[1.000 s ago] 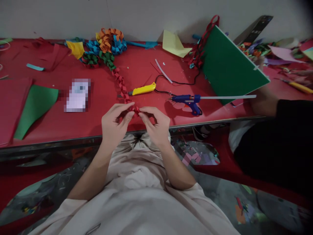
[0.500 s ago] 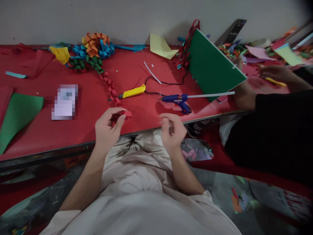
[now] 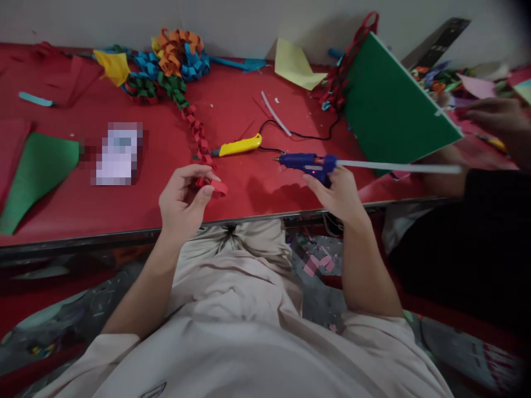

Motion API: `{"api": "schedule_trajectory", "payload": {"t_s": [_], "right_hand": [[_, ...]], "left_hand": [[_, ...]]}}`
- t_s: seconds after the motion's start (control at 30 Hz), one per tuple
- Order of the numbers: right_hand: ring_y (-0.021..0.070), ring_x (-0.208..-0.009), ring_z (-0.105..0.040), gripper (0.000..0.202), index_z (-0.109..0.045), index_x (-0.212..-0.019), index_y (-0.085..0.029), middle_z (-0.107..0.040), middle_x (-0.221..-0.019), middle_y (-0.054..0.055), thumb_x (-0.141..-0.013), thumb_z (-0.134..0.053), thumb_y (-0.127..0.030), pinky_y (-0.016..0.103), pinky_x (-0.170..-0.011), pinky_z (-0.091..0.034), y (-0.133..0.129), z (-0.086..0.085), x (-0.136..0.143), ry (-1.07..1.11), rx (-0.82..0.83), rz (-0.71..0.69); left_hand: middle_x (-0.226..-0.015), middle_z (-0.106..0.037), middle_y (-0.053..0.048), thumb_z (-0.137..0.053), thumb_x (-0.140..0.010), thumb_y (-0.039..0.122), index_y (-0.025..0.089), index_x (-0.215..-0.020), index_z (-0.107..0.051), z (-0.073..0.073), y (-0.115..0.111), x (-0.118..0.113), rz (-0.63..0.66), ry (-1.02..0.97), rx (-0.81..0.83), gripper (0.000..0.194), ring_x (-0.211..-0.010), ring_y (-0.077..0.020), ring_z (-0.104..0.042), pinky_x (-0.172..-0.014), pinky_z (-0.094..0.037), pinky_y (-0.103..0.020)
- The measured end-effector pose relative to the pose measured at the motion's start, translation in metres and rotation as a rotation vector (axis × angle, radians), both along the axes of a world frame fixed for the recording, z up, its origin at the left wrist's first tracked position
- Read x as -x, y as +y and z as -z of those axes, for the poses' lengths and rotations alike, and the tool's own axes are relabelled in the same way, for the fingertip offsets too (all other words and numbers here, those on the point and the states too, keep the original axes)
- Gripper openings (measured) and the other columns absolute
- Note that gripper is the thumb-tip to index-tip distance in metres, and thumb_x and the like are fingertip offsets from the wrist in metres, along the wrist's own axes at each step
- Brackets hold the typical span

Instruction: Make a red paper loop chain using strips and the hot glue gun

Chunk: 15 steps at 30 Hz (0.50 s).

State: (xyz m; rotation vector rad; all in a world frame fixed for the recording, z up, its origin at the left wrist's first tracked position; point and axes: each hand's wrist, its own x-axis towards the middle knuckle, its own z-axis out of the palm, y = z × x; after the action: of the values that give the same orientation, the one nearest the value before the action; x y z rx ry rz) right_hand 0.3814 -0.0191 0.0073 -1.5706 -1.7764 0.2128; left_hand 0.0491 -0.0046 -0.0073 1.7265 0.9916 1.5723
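Note:
Near the table's front edge, my left hand (image 3: 182, 199) pinches a red paper loop (image 3: 219, 188) at the end of a paper chain (image 3: 194, 127). The chain runs back through red and green links to a blue and orange heap. My right hand (image 3: 340, 193) is closed round the handle of a blue glue gun (image 3: 307, 162), whose nozzle points left. A long white glue stick (image 3: 398, 166) sticks out of its back. Between the chain and the gun lies a yellow cutter (image 3: 240, 146).
On the red table (image 3: 136, 213) are a blurred-out phone (image 3: 118, 155), green paper (image 3: 41, 171), yellow paper (image 3: 296, 65) and a loose glue stick (image 3: 276, 113). A green board (image 3: 394, 110) leans at the right, beside another person's hand (image 3: 498, 116).
My right hand has moved right and taken hold of the glue gun, which is tilted slightly. My left hand still holds the red loop. The view has shifted.

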Motion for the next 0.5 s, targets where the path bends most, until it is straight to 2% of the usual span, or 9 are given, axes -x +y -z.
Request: {"api": "schedule_trajectory", "payload": {"t_s": [0.13,0.2,0.33,0.5], "right_hand": [[0.0232,-0.075,-0.067,0.034,-0.07,-0.096,-0.024,-0.071,-0.084,0.006,-0.094,-0.064,-0.057,0.038,-0.07,-0.055,-0.035,-0.016,0.043,0.113,-0.089,-0.136],[0.0224,-0.076,-0.066,0.034,-0.066,-0.096,-0.025,-0.068,-0.088,0.006,-0.093,-0.065,-0.059,0.038,-0.07,-0.055,-0.045,-0.022,0.058,0.133,-0.101,-0.229],[0.0225,-0.078,-0.064,0.031,-0.061,-0.096,-0.026,-0.066,-0.091,0.006,-0.096,-0.062,-0.057,0.042,-0.077,-0.055,-0.045,-0.029,0.073,0.086,-0.051,-0.329],[0.0248,-0.081,-0.063,0.032,-0.059,-0.093,-0.027,-0.064,-0.088,0.006,-0.097,-0.059,-0.058,0.045,-0.082,-0.054,-0.038,-0.03,0.077,-0.045,-0.033,-0.344]], "left_hand": [[-0.101,-0.074,-0.005,-0.072,-0.095,0.053,0.024,-0.119,-0.067,0.0,-0.003,0.001,-0.031,0.028,-0.025,0.037,-0.093,-0.0176,-0.074,-0.084,-0.062,-0.031],[-0.1,-0.075,-0.005,-0.072,-0.095,0.052,0.026,-0.118,-0.067,-0.002,-0.005,0.001,-0.036,0.026,-0.036,0.035,-0.092,-0.0174,-0.074,-0.084,-0.062,-0.032],[-0.099,-0.075,-0.004,-0.073,-0.095,0.049,0.027,-0.118,-0.068,-0.004,-0.007,0.001,-0.019,0.011,-0.034,0.032,-0.091,-0.0169,-0.073,-0.082,-0.062,-0.031],[-0.098,-0.073,-0.005,-0.072,-0.092,0.06,0.026,-0.118,-0.066,-0.002,-0.009,0.002,-0.058,0.044,-0.028,0.043,-0.091,-0.0191,-0.074,-0.081,-0.063,-0.034]]}}
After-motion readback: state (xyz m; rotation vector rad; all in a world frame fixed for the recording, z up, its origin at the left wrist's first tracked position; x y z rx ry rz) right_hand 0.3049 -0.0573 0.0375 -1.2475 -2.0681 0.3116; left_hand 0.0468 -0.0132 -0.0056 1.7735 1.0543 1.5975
